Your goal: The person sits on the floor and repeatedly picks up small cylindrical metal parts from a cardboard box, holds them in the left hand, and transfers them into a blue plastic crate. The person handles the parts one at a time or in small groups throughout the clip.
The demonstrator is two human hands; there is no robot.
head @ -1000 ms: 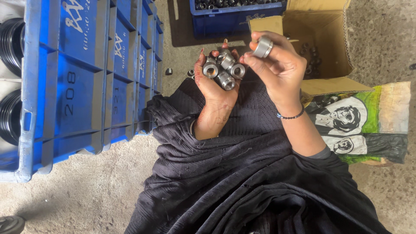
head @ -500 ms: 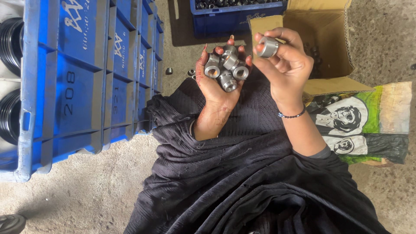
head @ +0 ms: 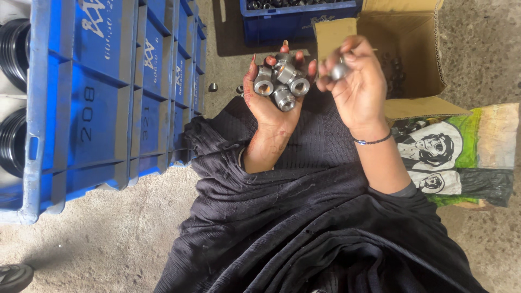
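Smooth grey metal bushings (head: 282, 84) in cupped hands (head: 271, 103)

The right hand's fingers (head: 347, 57) hide most of a blurred metal bush (head: 339, 70); the blue crate (head: 296, 19) is cut off at the top edge.
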